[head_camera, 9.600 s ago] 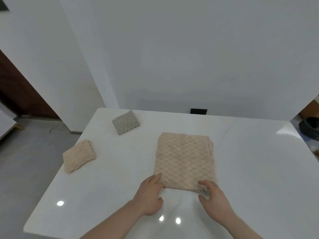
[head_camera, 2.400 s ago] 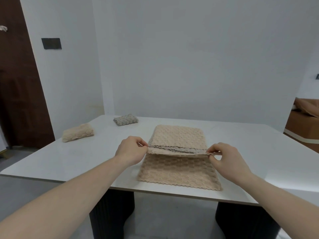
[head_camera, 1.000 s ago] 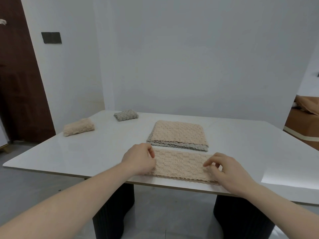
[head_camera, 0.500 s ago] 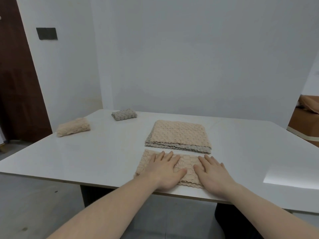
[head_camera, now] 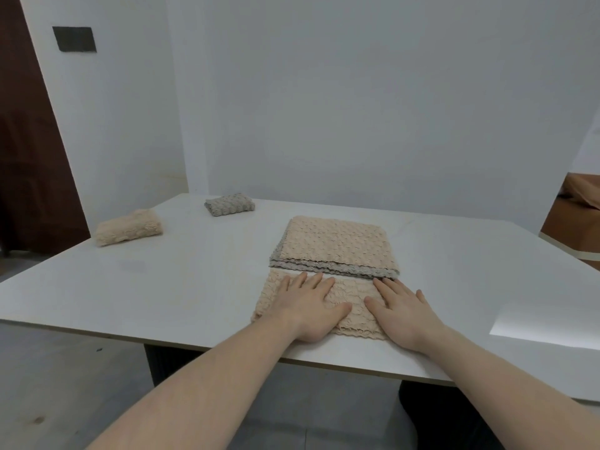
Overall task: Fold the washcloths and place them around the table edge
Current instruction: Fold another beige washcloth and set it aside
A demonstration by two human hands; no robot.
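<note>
Table (head_camera: 181, 287): white top fills the middle of the frame, dark base below its near edge.
Stack of washcloths (head_camera: 337, 245): unfolded, centre, just behind the hands.
Folded strip washcloth (head_camera: 354, 297): beige, lower centre near the front edge, partly covered by both hands.
Left hand (head_camera: 308, 306): flat, fingers straight, pressing the strip.
Right hand (head_camera: 402, 308): flat, fingers straight, pressing the strip's right part.
Beige folded washcloth (head_camera: 130, 227): left edge.
Grey folded washcloth (head_camera: 230, 204): far left corner.
Wall plate (head_camera: 76, 39): dark, upper left.

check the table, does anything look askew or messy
Nothing stands out. Both hands press flat on a half-folded beige washcloth; the stack behind lies fairly square, and two folded cloths sit near the table edge.
</note>
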